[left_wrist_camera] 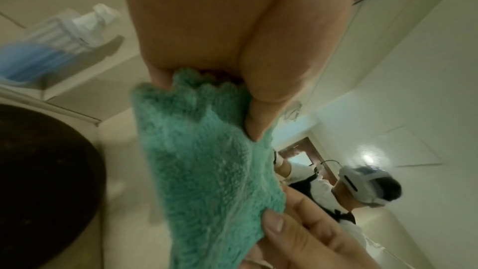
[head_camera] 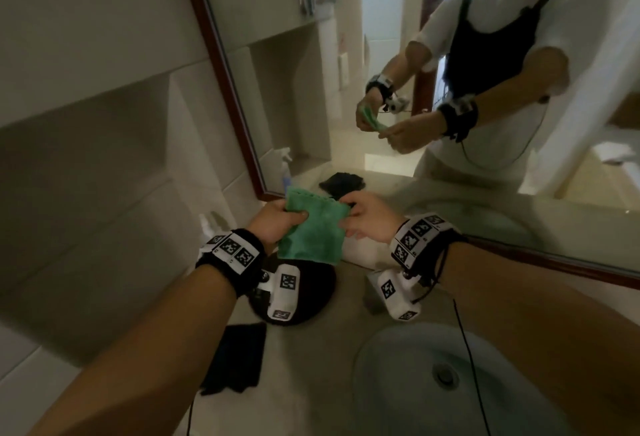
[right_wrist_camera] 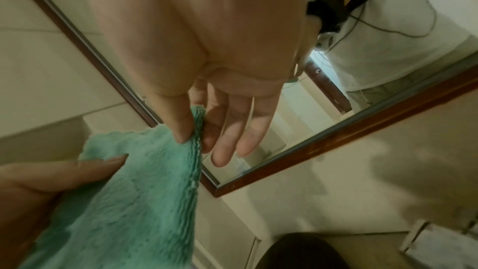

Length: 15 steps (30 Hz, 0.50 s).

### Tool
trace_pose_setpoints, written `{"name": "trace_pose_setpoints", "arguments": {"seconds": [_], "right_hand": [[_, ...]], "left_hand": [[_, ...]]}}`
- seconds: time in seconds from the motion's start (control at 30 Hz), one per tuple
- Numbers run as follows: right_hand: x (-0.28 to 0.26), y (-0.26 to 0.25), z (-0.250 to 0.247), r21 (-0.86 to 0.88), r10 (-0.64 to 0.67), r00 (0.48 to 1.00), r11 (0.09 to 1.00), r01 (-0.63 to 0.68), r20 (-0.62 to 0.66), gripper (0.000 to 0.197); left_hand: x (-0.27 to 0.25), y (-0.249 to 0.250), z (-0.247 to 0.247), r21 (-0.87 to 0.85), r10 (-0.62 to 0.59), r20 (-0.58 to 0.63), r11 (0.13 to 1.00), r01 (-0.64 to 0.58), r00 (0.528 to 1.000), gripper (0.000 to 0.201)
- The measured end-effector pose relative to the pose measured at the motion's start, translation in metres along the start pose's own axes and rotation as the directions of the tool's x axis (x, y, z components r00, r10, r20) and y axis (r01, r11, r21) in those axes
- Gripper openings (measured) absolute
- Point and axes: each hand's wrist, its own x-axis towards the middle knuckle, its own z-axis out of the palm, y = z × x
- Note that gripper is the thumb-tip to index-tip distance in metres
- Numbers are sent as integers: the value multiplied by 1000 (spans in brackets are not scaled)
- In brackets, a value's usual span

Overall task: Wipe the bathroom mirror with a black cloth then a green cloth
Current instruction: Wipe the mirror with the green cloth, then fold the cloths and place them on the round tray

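Head view, contents by size: bathroom mirror [head_camera: 433, 55] in a dark red-brown frame, mounted above a pale countertop [head_camera: 332, 300], reflecting a person in a white shirt. Round basin [head_camera: 398, 383] set in the counter, lower right. Dark round object [head_camera: 318, 290] on the counter beneath the hands. Black cloth [head_camera: 239, 356] lying flat on the counter near the left forearm. Green cloth [head_camera: 311, 228], held up in the air between both hands, just in front of the mirror's lower corner. Spray bottle [head_camera: 285, 172] with blue liquid, standing by the wall. Left hand [head_camera: 277, 222]: fingers and thumb curled, gripping the cloth's left edge. Right hand [head_camera: 370, 216]: thumb and forefinger pinching the right edge, other fingers extended.
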Motion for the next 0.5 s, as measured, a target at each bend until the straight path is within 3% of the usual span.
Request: {"name": "trace_pose_setpoints", "arguments": {"seconds": [0.2, 0.33, 0.5], "right_hand": [[59, 1, 74, -102, 64, 997, 992, -69, -54, 37], [96, 11, 119, -7, 168, 983, 986, -169, -78, 38], [122, 42, 148, 30, 350, 912, 935, -352, -213, 24]], "left_hand": [[56, -61, -65, -33, -83, -14, 996, 82, 996, 31], [96, -103, -99, -17, -187, 27, 982, 187, 982, 35], [133, -144, -103, 19, -273, 124, 962, 273, 954, 45]]}}
